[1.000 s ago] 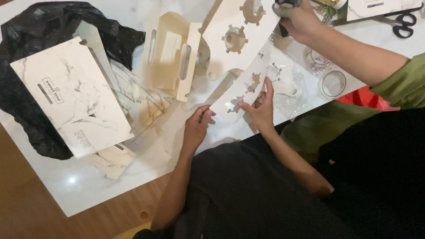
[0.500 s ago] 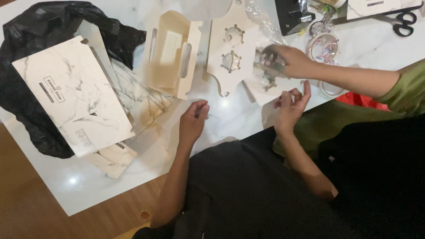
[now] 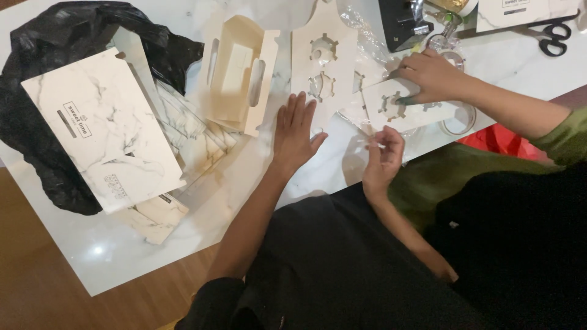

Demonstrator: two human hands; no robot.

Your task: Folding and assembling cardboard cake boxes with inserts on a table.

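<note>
Cardboard insert (image 3: 323,64) lies beside flat left hand (image 3: 295,131).

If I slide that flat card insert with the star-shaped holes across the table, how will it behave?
The card insert looks like thin sheet lying flat, so it is probably light and should slide easily on the smooth marble table. Its cut-outs likely make it bendy if lifted by one end. The left hand rests just below it.
</note>
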